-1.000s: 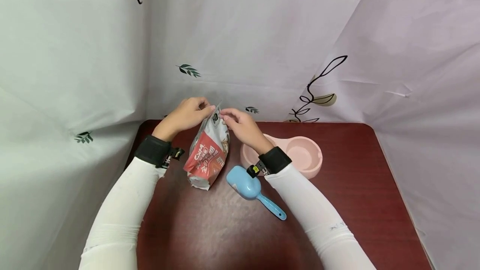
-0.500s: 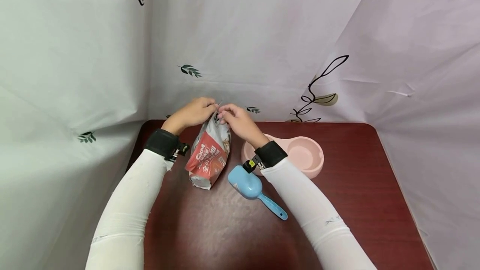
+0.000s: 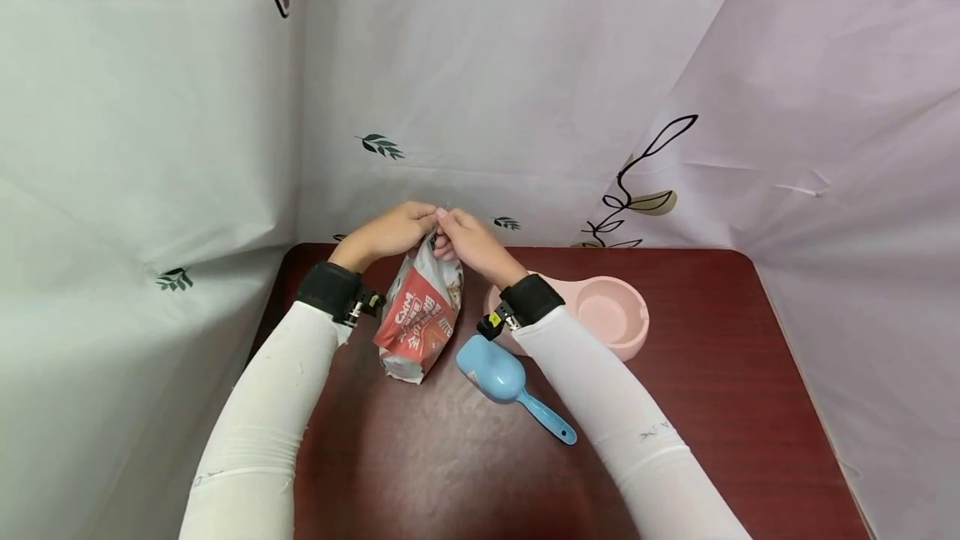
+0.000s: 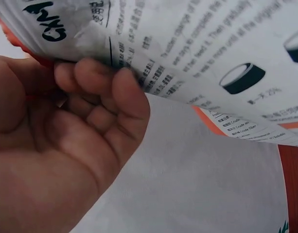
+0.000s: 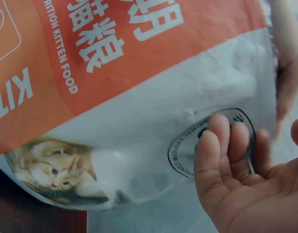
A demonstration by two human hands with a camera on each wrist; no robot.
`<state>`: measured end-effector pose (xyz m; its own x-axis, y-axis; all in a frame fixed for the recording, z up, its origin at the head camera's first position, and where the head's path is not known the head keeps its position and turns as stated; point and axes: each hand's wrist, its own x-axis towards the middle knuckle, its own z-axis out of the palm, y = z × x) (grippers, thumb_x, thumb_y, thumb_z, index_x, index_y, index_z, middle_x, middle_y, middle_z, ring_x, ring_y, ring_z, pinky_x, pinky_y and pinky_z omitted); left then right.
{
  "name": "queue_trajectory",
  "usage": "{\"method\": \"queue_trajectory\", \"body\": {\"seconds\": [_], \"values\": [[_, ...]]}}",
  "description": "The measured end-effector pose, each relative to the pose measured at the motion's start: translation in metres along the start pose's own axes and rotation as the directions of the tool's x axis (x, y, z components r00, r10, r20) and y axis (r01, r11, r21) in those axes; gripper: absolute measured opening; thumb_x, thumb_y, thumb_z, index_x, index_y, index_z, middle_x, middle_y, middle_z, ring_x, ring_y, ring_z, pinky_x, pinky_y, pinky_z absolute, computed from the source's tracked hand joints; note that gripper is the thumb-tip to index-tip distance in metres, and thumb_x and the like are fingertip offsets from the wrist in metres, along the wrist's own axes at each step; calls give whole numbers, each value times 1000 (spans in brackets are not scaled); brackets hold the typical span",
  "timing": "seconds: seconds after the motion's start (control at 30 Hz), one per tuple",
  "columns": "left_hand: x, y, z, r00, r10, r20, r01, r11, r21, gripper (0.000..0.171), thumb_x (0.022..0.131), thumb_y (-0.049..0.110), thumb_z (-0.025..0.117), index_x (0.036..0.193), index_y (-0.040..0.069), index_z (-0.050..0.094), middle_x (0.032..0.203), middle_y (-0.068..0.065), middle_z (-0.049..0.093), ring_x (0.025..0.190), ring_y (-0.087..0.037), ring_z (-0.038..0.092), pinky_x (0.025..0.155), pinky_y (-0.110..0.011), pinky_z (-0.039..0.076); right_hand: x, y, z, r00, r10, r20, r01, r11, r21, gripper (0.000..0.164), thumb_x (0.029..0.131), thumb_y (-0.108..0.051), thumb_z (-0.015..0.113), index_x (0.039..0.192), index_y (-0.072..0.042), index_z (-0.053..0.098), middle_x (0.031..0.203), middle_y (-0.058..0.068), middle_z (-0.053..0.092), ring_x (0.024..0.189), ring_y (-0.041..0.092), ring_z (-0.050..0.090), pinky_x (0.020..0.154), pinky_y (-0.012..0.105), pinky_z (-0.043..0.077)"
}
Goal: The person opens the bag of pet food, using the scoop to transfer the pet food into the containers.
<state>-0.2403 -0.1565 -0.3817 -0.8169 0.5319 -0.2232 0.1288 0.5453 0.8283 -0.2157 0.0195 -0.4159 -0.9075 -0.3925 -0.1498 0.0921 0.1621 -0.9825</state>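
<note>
A red and white bag of kitten food (image 3: 422, 307) stands on the table, its top narrowing between the two hands. The left hand (image 3: 396, 229) pinches the top edge from the left; in the left wrist view its curled fingers (image 4: 124, 97) lie against the printed back. From the right, the right hand (image 3: 471, 242) pinches the same edge, its thumb close to the left hand's fingertips. Its other fingers (image 5: 209, 155) curl against the white front of the bag, below the cat picture's level in the right wrist view. A blue scoop (image 3: 497, 372) lies right of the bag, bowl face down.
Behind the right wrist sits a pink double pet bowl (image 3: 633, 340), its left half partly covered by the arm. The dark red table (image 3: 712, 407) ends at a pale patterned cloth (image 3: 510, 90) at the back and sides.
The right hand has shifted a little left to the bag's top edge, and the fingertips of both hands have come together. The left forearm has moved slightly right. Scoop and bowl stay put.
</note>
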Motion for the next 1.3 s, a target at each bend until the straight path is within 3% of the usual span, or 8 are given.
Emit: {"method": "queue_trajectory", "body": {"seconds": [0.13, 0.33, 0.5, 0.63, 0.83, 1.03, 1.3], "values": [[1, -1, 2, 1000, 12, -13, -12, 1000, 25, 37, 111, 18, 38, 99, 0, 67, 73, -3, 54, 59, -13, 48, 57, -27, 42, 5, 3, 5, 1000, 5, -19, -6, 1000, -30, 44, 113, -43, 35, 92, -8, 52, 78, 4, 56, 71, 14, 63, 76, 36, 57], [0, -3, 2, 999, -8, -40, 8, 1000, 10, 44, 113, 26, 36, 95, 2, 68, 65, 1, 45, 59, -13, 43, 59, -28, 38, 10, 9, 12, 999, -14, -52, 16, 999, 38, 43, 114, -39, 36, 88, -9, 53, 72, 3, 55, 66, 13, 62, 64, 26, 54], [-1, -7, 3, 998, 12, -60, -12, 1000, -7, 41, 113, 20, 35, 92, 0, 65, 67, 1, 47, 60, -12, 46, 59, -27, 39, 11, 11, 15, 996, -27, -81, 30, 999, 40, 41, 115, -33, 34, 88, -8, 52, 71, 4, 54, 65, 13, 62, 63, 27, 53], [-1, -8, 5, 998, 14, -66, -15, 1000, -10, 37, 112, 17, 36, 86, 3, 59, 70, -2, 50, 62, -13, 50, 59, -27, 41, 12, 9, 16, 994, -23, -104, 21, 1000, -15, 41, 115, -30, 33, 87, -8, 54, 70, 3, 56, 63, 13, 63, 64, 30, 54], [1, -9, 7, 994, 22, -102, -14, 997, 81, 36, 109, 17, 40, 75, 10, 47, 68, -3, 43, 61, -18, 44, 61, -30, 37, 12, 7, 16, 990, -31, -136, 23, 998, -60, 41, 114, -25, 36, 84, -7, 57, 68, 2, 57, 60, 11, 63, 63, 31, 56], [4, -13, 8, 990, 35, -135, -14, 988, 152, 33, 106, 14, 41, 73, 12, 45, 67, -2, 39, 60, -18, 42, 62, -30, 36, 14, 9, 17, 986, -44, -160, 30, 996, -88, 39, 112, -19, 38, 81, -8, 59, 67, 2, 58, 59, 11, 63, 61, 29, 55], [4, -12, 10, 987, 10, -160, 17, 986, 164, 33, 105, 12, 41, 72, 12, 45, 65, -2, 41, 58, -19, 43, 59, -31, 37, 14, 14, 20, 975, -66, -214, 39, 991, -129, 37, 109, -19, 39, 83, -7, 62, 67, 2, 62, 58, 13, 61, 58, 27, 52]]}}
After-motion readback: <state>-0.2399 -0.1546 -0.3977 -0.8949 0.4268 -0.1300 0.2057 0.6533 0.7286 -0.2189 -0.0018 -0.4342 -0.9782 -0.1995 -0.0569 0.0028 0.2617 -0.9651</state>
